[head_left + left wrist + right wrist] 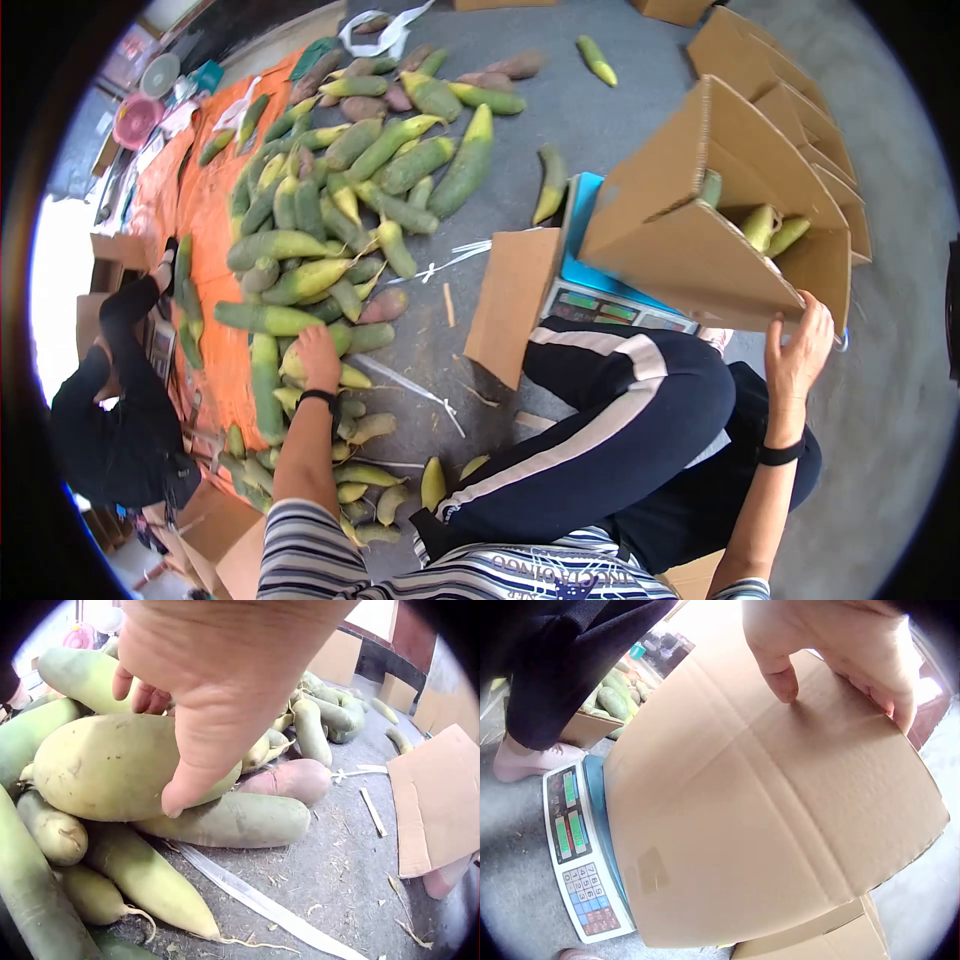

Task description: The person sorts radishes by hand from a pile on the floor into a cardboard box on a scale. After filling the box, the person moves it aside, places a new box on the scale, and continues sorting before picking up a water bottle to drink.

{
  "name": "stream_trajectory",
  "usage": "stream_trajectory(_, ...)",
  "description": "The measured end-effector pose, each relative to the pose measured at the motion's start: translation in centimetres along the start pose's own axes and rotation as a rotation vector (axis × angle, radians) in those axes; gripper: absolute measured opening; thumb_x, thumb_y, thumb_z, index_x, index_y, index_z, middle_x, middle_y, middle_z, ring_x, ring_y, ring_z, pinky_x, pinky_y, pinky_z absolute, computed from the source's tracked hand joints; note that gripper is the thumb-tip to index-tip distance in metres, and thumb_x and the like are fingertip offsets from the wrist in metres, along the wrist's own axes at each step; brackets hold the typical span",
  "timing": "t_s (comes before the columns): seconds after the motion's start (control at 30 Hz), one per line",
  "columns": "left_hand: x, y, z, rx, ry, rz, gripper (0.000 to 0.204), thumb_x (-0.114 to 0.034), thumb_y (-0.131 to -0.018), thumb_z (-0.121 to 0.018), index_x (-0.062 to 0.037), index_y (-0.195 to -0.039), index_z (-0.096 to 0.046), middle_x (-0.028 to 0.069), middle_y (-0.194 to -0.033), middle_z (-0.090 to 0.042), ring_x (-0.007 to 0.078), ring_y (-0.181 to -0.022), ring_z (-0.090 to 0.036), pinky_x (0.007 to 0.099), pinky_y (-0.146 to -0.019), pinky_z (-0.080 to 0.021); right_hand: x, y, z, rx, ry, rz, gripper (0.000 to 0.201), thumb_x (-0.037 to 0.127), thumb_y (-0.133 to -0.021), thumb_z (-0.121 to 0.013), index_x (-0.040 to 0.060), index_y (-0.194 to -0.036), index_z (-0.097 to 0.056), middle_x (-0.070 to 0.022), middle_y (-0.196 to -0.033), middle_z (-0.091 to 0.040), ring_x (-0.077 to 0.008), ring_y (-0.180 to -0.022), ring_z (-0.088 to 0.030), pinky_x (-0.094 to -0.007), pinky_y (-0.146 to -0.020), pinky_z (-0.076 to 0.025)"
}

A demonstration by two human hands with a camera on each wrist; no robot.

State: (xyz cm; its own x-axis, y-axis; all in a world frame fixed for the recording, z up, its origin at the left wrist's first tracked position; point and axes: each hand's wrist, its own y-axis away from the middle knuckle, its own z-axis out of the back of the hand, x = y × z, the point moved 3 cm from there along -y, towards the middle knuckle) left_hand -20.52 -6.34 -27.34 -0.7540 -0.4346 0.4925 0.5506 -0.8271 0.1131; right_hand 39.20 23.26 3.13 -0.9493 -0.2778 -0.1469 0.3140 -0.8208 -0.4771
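While the left hand (318,358) lies over the pile, its fingers (135,694) curl round a pale yellow-green radish (105,776), thumb pressed on its near side; that radish rests on other radishes, just above a long green one (232,820) and beside a pink one (296,780). At the other side, the right hand (797,352) holds the near flap of a box (690,255), thumb (776,671) on the outer face, the other fingers bent over the flap's edge. This box sits tilted on a scale (600,300) with a blue top and green displays. Inside it lie a few yellow-green radishes (765,228) against the far wall. More boxes (790,95) stand behind it. Beyond the pile (330,190), which spreads over grey floor, is an orange sheet (205,215); a loose cardboard flap (510,300) lies beside the scale.
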Motion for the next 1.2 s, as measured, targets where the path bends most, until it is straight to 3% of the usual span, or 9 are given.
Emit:
stream_trajectory(0.03, 0.0, 0.2, -1.2, 0.007, -0.005, 0.007, 0.018, -0.013, -0.089, -0.052, -0.0111, -0.107, -0.055, 0.0090, -0.103, -0.056, 0.0264, -0.103, -0.055, 0.0394, -0.084, -0.045, 0.3, -0.1, 0.1, 0.013, -0.025, 0.002, 0.039, 0.010, -0.076, -0.064, 0.0015, -0.113, -0.055, -0.0166, -0.105, -0.057, -0.0357, -0.105, -0.052, -0.0450, -0.097, -0.039)
stream_trajectory(0.07, 0.5, -0.2, -4.3, 0.099, 0.063, 0.036, 0.061, -0.015, -0.063, -0.080, -0.0072, -0.115, -0.048, 0.0119, -0.112, -0.052, 0.0306, -0.110, -0.051, 0.0423, -0.092, -0.043, 0.2, -0.2, 0.4, 0.025, -0.039, -0.004, 0.040, 0.010, -0.075, -0.065, 0.0017, -0.113, -0.055, -0.0166, -0.104, -0.057, -0.0359, -0.104, -0.052, -0.0452, -0.098, -0.039)
stream_trajectory(0.5, -5.8, 6.3, 8.2, 0.052, 0.283, -0.363, 0.076, -0.028, -0.054, -0.087, -0.0052, -0.115, -0.048, 0.0119, -0.110, -0.048, 0.0310, -0.106, -0.049, 0.0426, -0.084, -0.041, -0.9, -0.3, 0.9, 0.004, -0.152, -0.036, 0.046, 0.011, -0.074, -0.065, 0.0019, -0.118, -0.053, -0.0177, -0.107, -0.057, -0.0354, -0.108, -0.052, -0.0500, -0.106, -0.034)
stream_trajectory(0.6, -5.7, 7.2, 8.4, 0.092, 0.594, -0.220, 0.076, -0.028, -0.058, -0.086, -0.0012, -0.119, -0.049, 0.0155, -0.112, -0.050, 0.0344, -0.107, -0.050, 0.0453, -0.087, -0.042, -0.6, -0.2, 1.1, -0.042, -0.145, -0.043, 0.053, 0.011, -0.071, -0.065, 0.0022, -0.122, -0.052, -0.0162, -0.116, -0.056, -0.0331, -0.116, -0.050, -0.0524, -0.107, -0.032)
stream_trajectory(0.67, -4.9, 7.9, 6.2, -0.041, 1.172, 0.047, 0.071, -0.027, -0.064, -0.085, 0.0027, -0.119, -0.052, 0.0192, -0.113, -0.054, 0.0361, -0.106, -0.053, 0.0465, -0.092, -0.042, -0.5, 0.1, 1.2, -0.059, -0.169, -0.052, 0.054, 0.012, -0.073, -0.064, 0.0024, -0.124, -0.052, -0.0160, -0.122, -0.054, -0.0335, -0.123, -0.046, -0.0527, -0.108, -0.031)
stream_trajectory(0.7, -4.9, 8.2, 7.3, 0.060, 1.311, 0.157, 0.065, -0.024, -0.071, -0.083, 0.0054, -0.121, -0.054, 0.0194, -0.117, -0.057, 0.0327, -0.106, -0.056, 0.0422, -0.095, -0.042, -0.5, 0.1, 1.3, -0.068, -0.173, -0.048, 0.054, 0.012, -0.073, -0.064, 0.0022, -0.124, -0.052, -0.0158, -0.122, -0.054, -0.0333, -0.122, -0.047, -0.0520, -0.108, -0.032)
stream_trajectory(0.87, -4.5, 8.2, 16.5, 0.033, 1.604, 0.267, 0.054, -0.014, -0.080, -0.077, 0.0065, -0.124, -0.053, 0.0146, -0.121, -0.058, 0.0223, -0.104, -0.057, 0.0342, -0.094, -0.044, -1.0, 0.3, 1.4, -0.057, -0.186, -0.032, 0.052, 0.011, -0.074, -0.065, 0.0015, -0.124, -0.052, -0.0152, -0.121, -0.055, -0.0325, -0.120, -0.048, -0.0495, -0.108, -0.033)
stream_trajectory(1.13, -7.3, 2.3, 43.8, -0.608, 2.252, -0.406, 0.055, -0.009, -0.083, -0.067, 0.0024, -0.132, -0.045, 0.0131, -0.127, -0.053, 0.0221, -0.114, -0.053, 0.0369, -0.101, -0.040, -0.8, 0.8, 1.0, -0.068, -0.182, -0.039, 0.055, 0.012, -0.073, -0.066, 0.0028, -0.125, -0.051, -0.0141, -0.121, -0.054, -0.0319, -0.119, -0.049, -0.0482, -0.108, -0.033)
stream_trajectory(1.2, -9.9, 0.5, 49.2, -0.598, 2.073, -0.608, 0.055, -0.014, -0.087, -0.065, 0.0002, -0.135, -0.042, 0.0126, -0.131, -0.050, 0.0236, -0.119, -0.052, 0.0396, -0.105, -0.038, -1.1, 1.0, 1.1, -0.063, -0.162, -0.048, 0.055, 0.012, -0.073, -0.067, 0.0026, -0.125, -0.051, -0.0142, -0.121, -0.054, -0.0320, -0.119, -0.049, -0.0482, -0.108, -0.033)
